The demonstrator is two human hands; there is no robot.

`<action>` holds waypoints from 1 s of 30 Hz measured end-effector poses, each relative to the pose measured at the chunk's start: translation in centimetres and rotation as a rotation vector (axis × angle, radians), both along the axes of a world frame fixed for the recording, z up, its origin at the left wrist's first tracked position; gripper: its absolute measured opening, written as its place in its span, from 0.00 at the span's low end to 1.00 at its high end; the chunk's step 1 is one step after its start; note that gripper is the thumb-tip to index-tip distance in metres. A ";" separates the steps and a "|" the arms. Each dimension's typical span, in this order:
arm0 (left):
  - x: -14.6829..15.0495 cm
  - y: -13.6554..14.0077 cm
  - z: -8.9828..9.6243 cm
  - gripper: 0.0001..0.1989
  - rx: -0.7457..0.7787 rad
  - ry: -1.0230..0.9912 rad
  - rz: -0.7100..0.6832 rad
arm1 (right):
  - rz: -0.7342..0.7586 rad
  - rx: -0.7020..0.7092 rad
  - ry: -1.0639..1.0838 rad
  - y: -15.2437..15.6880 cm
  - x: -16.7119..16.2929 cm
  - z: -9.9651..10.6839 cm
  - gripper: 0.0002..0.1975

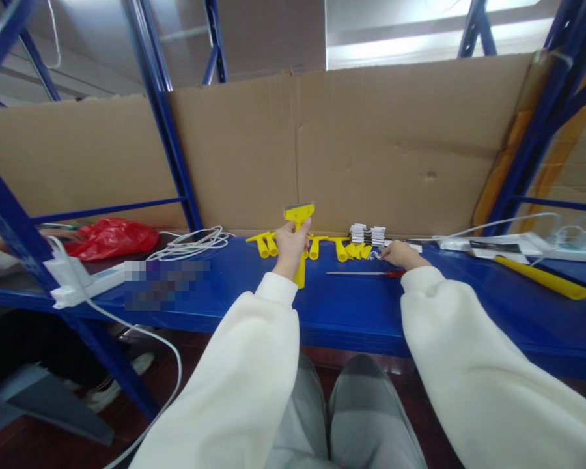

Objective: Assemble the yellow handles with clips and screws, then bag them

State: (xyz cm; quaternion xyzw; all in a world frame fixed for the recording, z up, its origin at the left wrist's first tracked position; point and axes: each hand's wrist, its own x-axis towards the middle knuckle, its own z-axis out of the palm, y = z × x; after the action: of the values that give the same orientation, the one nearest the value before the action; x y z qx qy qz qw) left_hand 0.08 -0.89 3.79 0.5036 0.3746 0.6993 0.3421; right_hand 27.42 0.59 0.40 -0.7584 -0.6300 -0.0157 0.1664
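My left hand (289, 249) is wrapped round the handle of a yellow scraper (299, 213), held upright over the blue shelf with its wide head and metal edge uppermost. My right hand (395, 255) has its fingers pinched together at a scatter of small shiny parts (375, 255); whatever is between the fingertips is too small to make out. Just below that hand lies a screwdriver (359, 273), its red handle partly covered by the hand. Several yellow scraper handles (340, 250) and small yellow pieces (355, 251) rest behind, beside stacked small white-and-black packs (368, 234).
A cardboard panel (361, 150) backs the blue shelf (254, 293) between blue posts. To the left are a coiled white cable (195, 245), a power strip (102, 279) and a red plastic bag (114, 238), near another person's arm. A long yellow-handled tool (542, 277) lies right.
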 end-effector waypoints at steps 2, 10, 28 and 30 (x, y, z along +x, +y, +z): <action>0.0 -0.1 0.2 0.16 -0.032 -0.117 -0.077 | -0.057 -0.065 -0.030 -0.3 -0.5 0.4 0.12; -0.4 -0.6 0.2 0.15 -0.198 -0.234 -0.229 | -0.073 -0.123 -0.047 -1.0 -1.5 0.9 0.15; 1.0 -0.3 -1.8 0.12 -0.547 0.153 -0.460 | -0.023 -0.062 -0.144 -1.4 -2.8 0.9 0.11; 1.0 -0.5 -1.8 0.10 -0.566 0.196 -0.478 | -0.022 -0.072 -0.155 -1.3 -3.0 0.9 0.11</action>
State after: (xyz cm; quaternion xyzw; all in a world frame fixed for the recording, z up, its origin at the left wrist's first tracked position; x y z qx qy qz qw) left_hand 1.12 -1.39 1.96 0.5270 0.4559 0.4169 0.5837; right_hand 24.43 -0.76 1.31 -0.7672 -0.6329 -0.0537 0.0897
